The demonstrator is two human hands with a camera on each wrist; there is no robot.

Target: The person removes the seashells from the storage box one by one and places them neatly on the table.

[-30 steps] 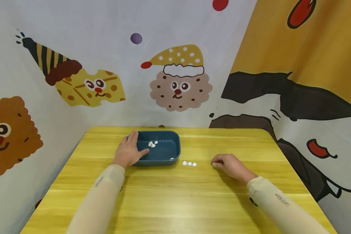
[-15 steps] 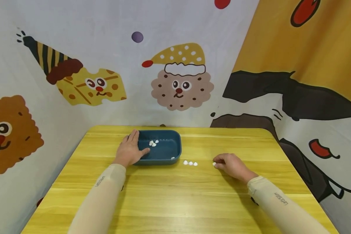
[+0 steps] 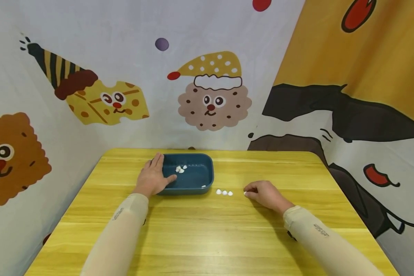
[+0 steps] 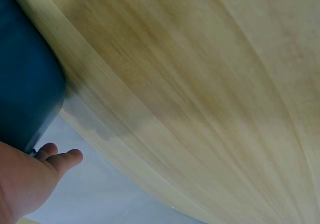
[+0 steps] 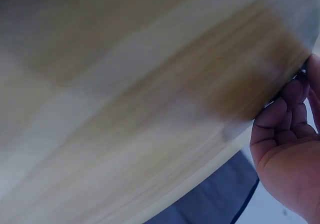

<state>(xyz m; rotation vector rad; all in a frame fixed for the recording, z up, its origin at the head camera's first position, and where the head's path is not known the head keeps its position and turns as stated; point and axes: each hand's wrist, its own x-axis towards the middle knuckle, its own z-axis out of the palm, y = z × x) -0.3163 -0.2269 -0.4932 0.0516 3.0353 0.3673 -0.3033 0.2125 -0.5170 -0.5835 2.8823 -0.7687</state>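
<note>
A dark blue rectangular tray (image 3: 201,180) sits toward the back of the table. Over its left rim rests my left hand (image 3: 151,178), fingers straight, the thumb reaching inside; the left wrist view shows this hand (image 4: 27,176) against the tray wall. Several small white shell-like pieces (image 3: 181,169) lie together inside the tray, and another white piece (image 3: 203,186) is near its front right corner. Three similar white pieces (image 3: 224,193) form a row just right of the tray. Farther right, my right hand (image 3: 265,194) pinches a white piece (image 3: 245,193) between thumb and fingers at the tabletop.
The table (image 3: 193,234) has a yellow wood-grain top with rounded back corners. Behind it hangs a cloth (image 3: 124,38) printed with cartoon figures, close to the back edge.
My right hand has slid a little left with the pinched white piece, toward the row. The left hand and tray stay in place; the head view has shifted very slightly.
</note>
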